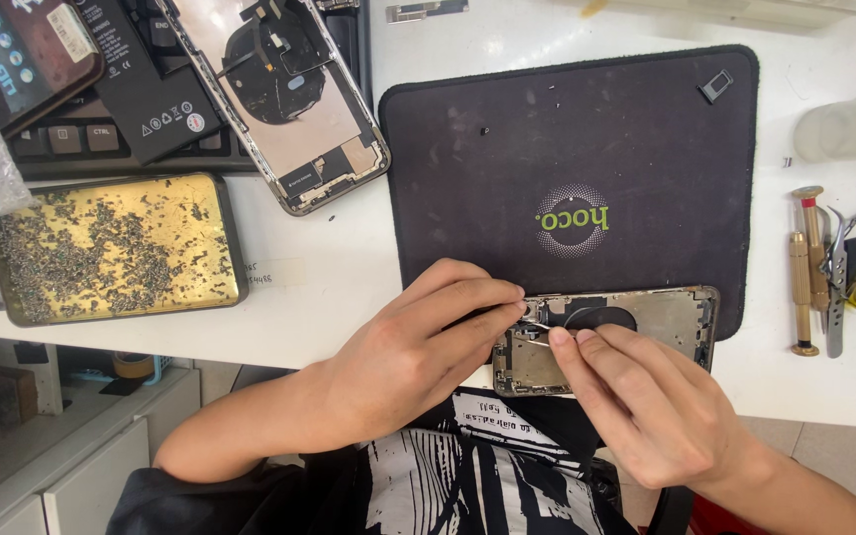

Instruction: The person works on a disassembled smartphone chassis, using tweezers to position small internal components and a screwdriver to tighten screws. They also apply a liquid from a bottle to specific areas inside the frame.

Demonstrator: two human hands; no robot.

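At the worktop's near edge, the left hand (pixel 418 347) steadies the opened phone frame (pixel 646 322); the right hand (pixel 646 396) fingers pinch fine tweezers (pixel 539 335). The frame looks light, stiff, fragile inside: best held by its rim.

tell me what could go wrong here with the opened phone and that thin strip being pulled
1. The thin strip, pinched by the right hand, looks delicate and might tear if tugged hard.
2. The opened phone frame overhangs the dark mat near the table edge; if the left hand lets go, it could slip off.
3. A small dark part lies loose on the mat and could be swept away.
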